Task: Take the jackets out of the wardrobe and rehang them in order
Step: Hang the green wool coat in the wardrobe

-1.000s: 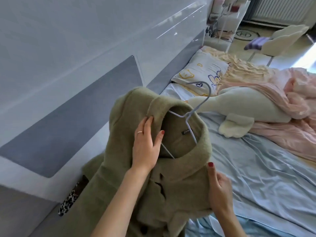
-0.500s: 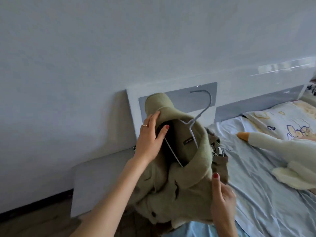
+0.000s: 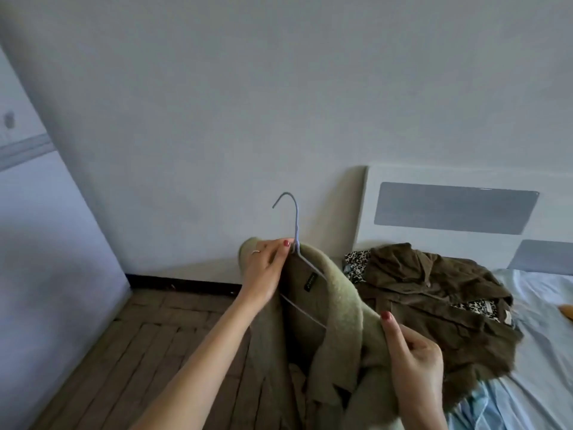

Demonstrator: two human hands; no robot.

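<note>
A fuzzy light-green jacket (image 3: 341, 308) hangs on a thin pale-blue wire hanger (image 3: 296, 225), held up in front of me above the floor. My left hand (image 3: 266, 271) grips the jacket's collar at the base of the hanger's hook. My right hand (image 3: 412, 364) pinches the jacket's right shoulder, thumb on top. A dark olive-brown jacket (image 3: 440, 302) lies crumpled on the bed to the right, with a leopard-print garment (image 3: 356, 265) partly under it.
A white wardrobe door (image 3: 40, 243) stands at the left edge. The bed with a light-blue sheet (image 3: 542, 336) and a white-and-grey headboard (image 3: 449, 209) fills the right side. Wooden parquet floor (image 3: 161, 352) lies below, a plain wall behind.
My view has swung left from the bed toward the wall and wardrobe. The green jacket moved with it, now upright on its hanger; both hands kept their hold.
</note>
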